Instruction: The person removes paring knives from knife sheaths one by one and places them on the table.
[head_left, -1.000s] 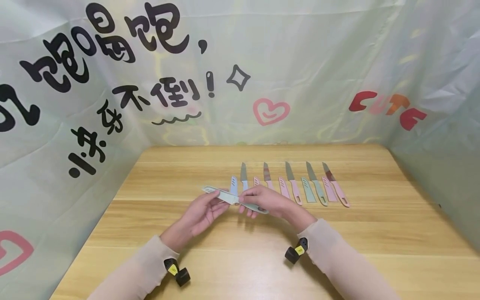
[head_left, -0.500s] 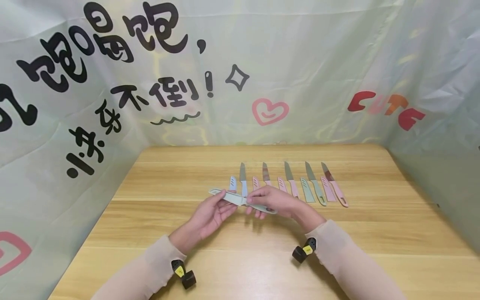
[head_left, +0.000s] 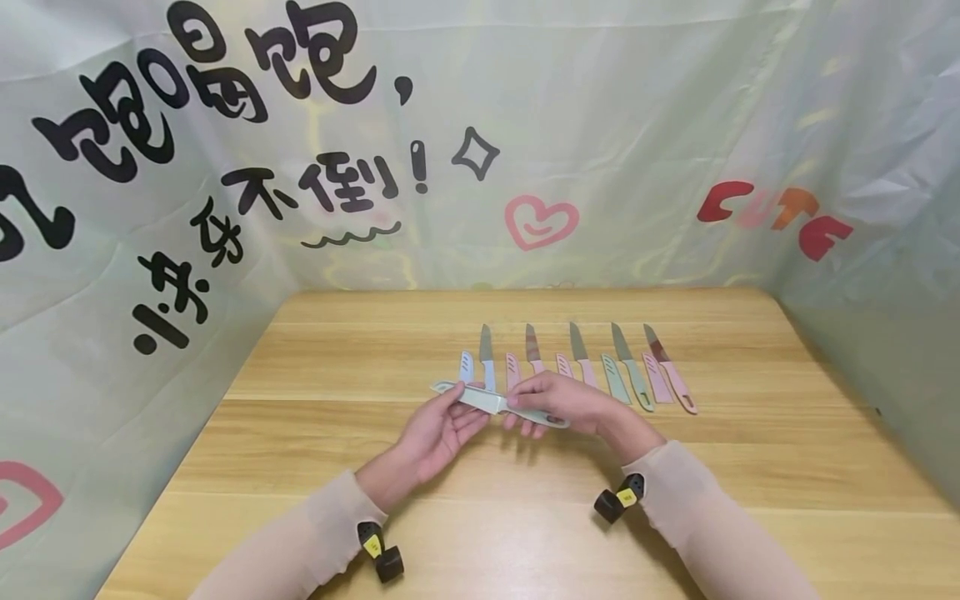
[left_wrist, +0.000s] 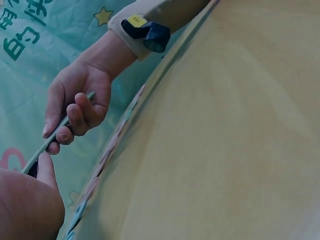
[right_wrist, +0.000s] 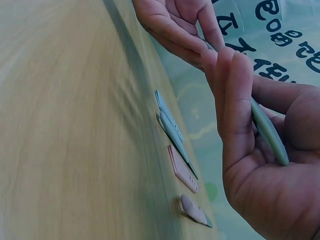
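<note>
Above the middle of the table, both hands hold a pale green paring knife. My left hand point(head_left: 438, 433) pinches its light sheath point(head_left: 480, 399), thumb on top and the other fingers beneath. The right hand point(head_left: 573, 406) grips the green handle point(head_left: 551, 418); in the right wrist view that handle point(right_wrist: 270, 132) lies between thumb and fingers. The blade is hidden, seemingly inside the sheath. In the left wrist view the left hand point(left_wrist: 30, 205) is close to the camera, with the right hand point(left_wrist: 82, 95) beyond it.
Behind the hands, several bare-bladed knives lie in a row beside their sheaths: a blue knife point(head_left: 487, 350), pink ones such as the rightmost pink knife point(head_left: 671, 371), and a green knife point(head_left: 633, 367) with its green sheath point(head_left: 616, 380). A printed cloth point(head_left: 637, 125) hangs around the wooden table point(head_left: 360, 350).
Both hands have moved right together, carrying the green knife and sheath a little. Their hold looks the same. The row of knives has stayed in place.
</note>
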